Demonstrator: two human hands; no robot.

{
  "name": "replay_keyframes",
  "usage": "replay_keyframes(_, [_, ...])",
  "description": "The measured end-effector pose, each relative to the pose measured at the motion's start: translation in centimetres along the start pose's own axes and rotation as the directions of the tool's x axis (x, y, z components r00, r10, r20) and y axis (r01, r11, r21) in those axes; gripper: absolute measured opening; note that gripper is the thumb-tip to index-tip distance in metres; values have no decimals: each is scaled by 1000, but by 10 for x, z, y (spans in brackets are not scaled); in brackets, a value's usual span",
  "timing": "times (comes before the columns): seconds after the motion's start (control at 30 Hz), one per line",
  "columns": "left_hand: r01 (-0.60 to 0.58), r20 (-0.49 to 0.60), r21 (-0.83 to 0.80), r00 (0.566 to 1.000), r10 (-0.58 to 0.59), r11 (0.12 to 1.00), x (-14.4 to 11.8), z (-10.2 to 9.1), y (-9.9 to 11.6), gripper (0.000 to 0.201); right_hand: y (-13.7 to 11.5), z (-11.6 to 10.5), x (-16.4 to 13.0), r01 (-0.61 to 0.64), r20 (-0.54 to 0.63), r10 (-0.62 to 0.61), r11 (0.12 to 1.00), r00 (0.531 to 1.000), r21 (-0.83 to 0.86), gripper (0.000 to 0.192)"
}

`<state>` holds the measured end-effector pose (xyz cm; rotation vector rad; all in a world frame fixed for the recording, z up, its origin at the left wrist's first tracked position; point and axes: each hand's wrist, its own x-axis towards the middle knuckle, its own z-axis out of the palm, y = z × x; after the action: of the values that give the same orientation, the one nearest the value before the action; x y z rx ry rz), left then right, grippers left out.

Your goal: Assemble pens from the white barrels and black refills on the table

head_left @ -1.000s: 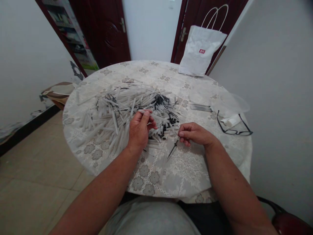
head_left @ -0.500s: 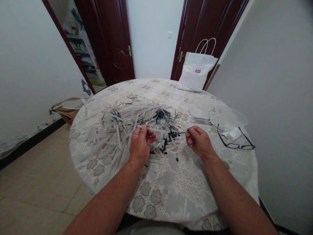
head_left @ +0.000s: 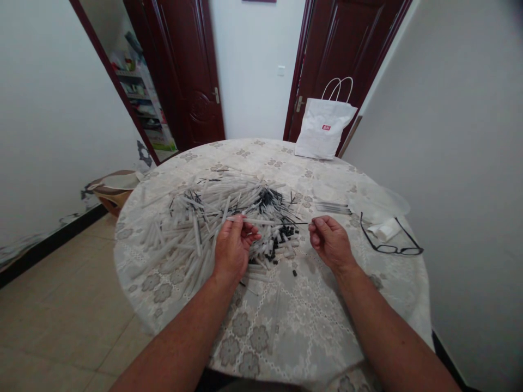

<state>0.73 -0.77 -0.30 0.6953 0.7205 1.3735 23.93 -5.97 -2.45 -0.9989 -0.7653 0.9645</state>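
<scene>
On the round table [head_left: 286, 337], left hand [head_left: 233, 246] pinches a clear tube [head_left: 261, 221], right hand [head_left: 330, 240] a thin refill [head_left: 300, 223].

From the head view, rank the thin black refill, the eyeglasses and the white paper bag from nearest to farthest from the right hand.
1. Thin black refill: pinched at the fingertips of the right hand, pointing toward the left hand.
2. Eyeglasses: on the table, out to the hand's right.
3. White paper bag: at the table's far edge, by the door.

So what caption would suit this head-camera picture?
Left hand holds a clear tube, right hand a thin black refill, beside a heap of pen parts on a round table.
</scene>
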Motion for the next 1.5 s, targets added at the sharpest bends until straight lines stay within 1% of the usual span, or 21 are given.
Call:
replay_keyframes(0.17, [15, 21, 15, 1000, -16, 1000, -2, 1, 0, 37, 2, 1, -1, 23, 7, -23, 999, 1000, -47, 29])
replay_keyframes(0.3, [-9, 22, 46, 1000, 8, 999, -1, 0, 0, 37, -1, 1, -3, 62, -6, -62, 996, 998, -72, 26])
replay_keyframes(0.43, [-12, 59, 60, 998, 8, 998, -2, 0, -2, 37, -2, 3, -8, 113, 4, -113, 982, 994, -149, 23])
replay_keyframes(0.47, [1, 77, 63, 997, -6, 998, -3, 1, -3, 37, -1, 3, -10, 111, 29, -108, 980, 994, -164, 23])
replay_keyframes(0.53, [46, 119, 72, 991, -54, 996, -6, 3, -5, 39, 0, 5, -15, 64, 128, -42, 983, 991, -170, 24])
replay_keyframes(0.63, [134, 177, 65, 974, -143, 989, -10, 5, -6, 40, 2, 8, -21, -53, 289, 88, 991, 953, -124, 28])
replay_keyframes(0.7, [183, 207, 41, 960, -187, 982, -12, 5, -6, 38, 4, 9, -24, -101, 328, 124, 991, 937, -86, 29])
replay_keyframes(0.8, [266, 280, 46, 922, -268, 963, -14, 4, -5, 38, 7, 8, -25, -130, 347, 151, 988, 926, -84, 29])
replay_keyframes(0.87, [312, 344, 81, 883, -320, 947, -16, 3, -5, 38, 8, 6, -25, -132, 379, 170, 983, 910, -126, 31])
replay_keyframes(0.97, [362, 440, 165, 806, -397, 917, -19, 1, -6, 39, 9, 4, -27, -131, 470, 226, 965, 853, -228, 34])
replay_keyframes(1.07, [389, 525, 272, 707, -474, 880, -23, 0, -8, 40, 10, 4, -30, -132, 546, 302, 936, 781, -328, 37])
replay_keyframes(1.13, [392, 561, 321, 655, -506, 862, -26, -1, -9, 40, 10, 6, -32, -125, 568, 323, 925, 757, -359, 39])
replay_keyframes(1.17, [391, 571, 332, 641, -513, 858, -26, -1, -10, 41, 10, 6, -33, -120, 575, 324, 924, 751, -364, 39])
replay_keyframes(1.2, [390, 573, 332, 640, -512, 859, -27, -1, -10, 41, 9, 7, -33, -114, 581, 322, 924, 748, -366, 39])
replay_keyframes(1.23, [387, 569, 324, 649, -505, 863, -27, 0, -11, 41, 7, 7, -33, -104, 584, 319, 923, 746, -371, 40])
replay_keyframes(1.3, [381, 544, 286, 691, -476, 879, -27, 1, -12, 42, 0, 7, -31, -39, 583, 300, 908, 755, -417, 40])
replay_keyframes(1.33, [379, 528, 258, 715, -458, 889, -27, 2, -12, 42, -4, 6, -30, 24, 579, 291, 880, 761, -474, 39])
replay_keyframes(1.37, [377, 507, 225, 742, -438, 899, -26, 3, -12, 42, -8, 6, -29, 104, 577, 285, 830, 766, -548, 36])
replay_keyframes(1.4, [375, 486, 191, 767, -420, 907, -25, 3, -12, 42, -11, 5, -27, 191, 575, 283, 756, 768, -626, 32])
replay_keyframes(1.47, [374, 442, 123, 809, -388, 919, -22, 4, -13, 41, -16, 5, -26, 332, 575, 308, 577, 758, -746, 23])
replay_keyframes(1.5, [373, 419, 91, 827, -376, 923, -21, 4, -13, 40, -16, 5, -26, 375, 573, 332, 501, 749, -780, 19])
